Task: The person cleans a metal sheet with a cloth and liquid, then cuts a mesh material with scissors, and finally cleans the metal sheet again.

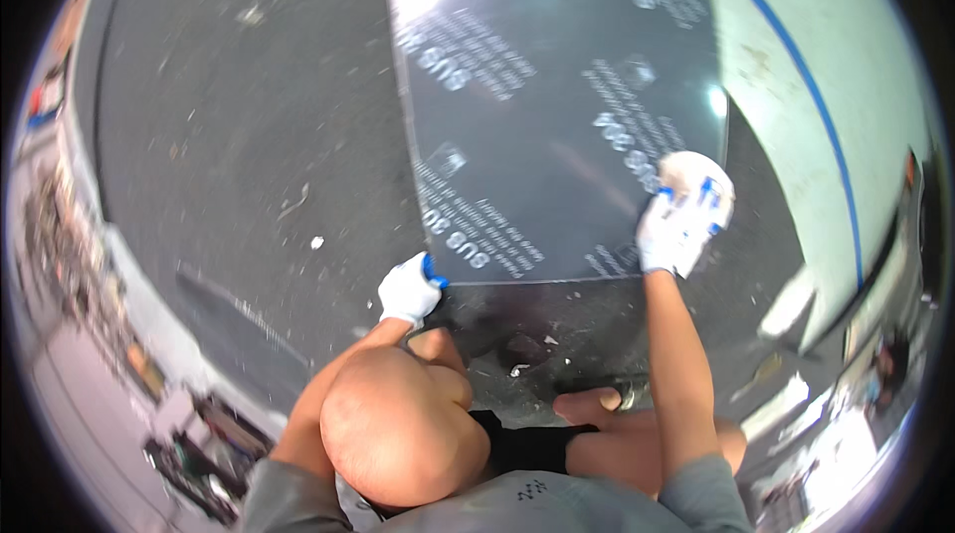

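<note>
A large clear plastic-covered sheet (557, 115) with pale printing lies flat on the dark floor in front of me. My left hand (408, 289), in a white glove with blue tips, grips the sheet's near left corner. My right hand (681, 220), gloved the same, presses a pale cloth or pad onto the sheet near its right edge. I am crouched, with my bare knees (398, 424) below the hands.
The dark floor (229, 135) is strewn with small bits of debris. A pale painted strip with a blue line (796, 66) runs along the right. Cluttered tools and objects (189, 453) lie at the lower left; more items sit at the lower right.
</note>
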Available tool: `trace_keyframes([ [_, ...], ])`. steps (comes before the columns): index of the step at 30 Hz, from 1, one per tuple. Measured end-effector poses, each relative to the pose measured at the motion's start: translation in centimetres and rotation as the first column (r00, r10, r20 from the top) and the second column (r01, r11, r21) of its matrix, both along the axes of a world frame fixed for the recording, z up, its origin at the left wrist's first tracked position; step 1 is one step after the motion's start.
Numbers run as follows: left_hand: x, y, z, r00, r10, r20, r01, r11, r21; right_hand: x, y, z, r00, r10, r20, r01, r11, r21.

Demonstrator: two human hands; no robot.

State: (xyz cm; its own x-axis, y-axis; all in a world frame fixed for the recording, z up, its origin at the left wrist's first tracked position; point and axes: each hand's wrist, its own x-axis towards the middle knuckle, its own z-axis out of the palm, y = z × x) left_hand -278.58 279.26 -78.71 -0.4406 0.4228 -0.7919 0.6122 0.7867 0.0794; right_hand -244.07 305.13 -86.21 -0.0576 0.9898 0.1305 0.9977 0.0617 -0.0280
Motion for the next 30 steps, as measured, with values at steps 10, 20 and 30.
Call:
trace_keyframes([
  [10, -3.6, -4.7, -7.0, 0.899, -0.339, -0.279, 0.417, 0.858, 0.301, -13.6, -3.2, 4.4, 0.905, -0.391, -0.166, 0.315, 0.880, -0.355],
  [20, -12.6, 2.7, -6.6, 0.782, -0.460, 0.420, 0.489, 0.871, 0.042, -18.2, -19.8, 3.7, 0.856, 0.146, -0.496, -0.391, 0.811, -0.436],
  [30, -14.0, 24.2, 32.5, 1.000, -0.011, -0.012, 0.011, 1.000, 0.017, 4.7, -21.3, 25.7, 0.008, -0.862, -0.507, -0.288, 0.483, -0.827],
])
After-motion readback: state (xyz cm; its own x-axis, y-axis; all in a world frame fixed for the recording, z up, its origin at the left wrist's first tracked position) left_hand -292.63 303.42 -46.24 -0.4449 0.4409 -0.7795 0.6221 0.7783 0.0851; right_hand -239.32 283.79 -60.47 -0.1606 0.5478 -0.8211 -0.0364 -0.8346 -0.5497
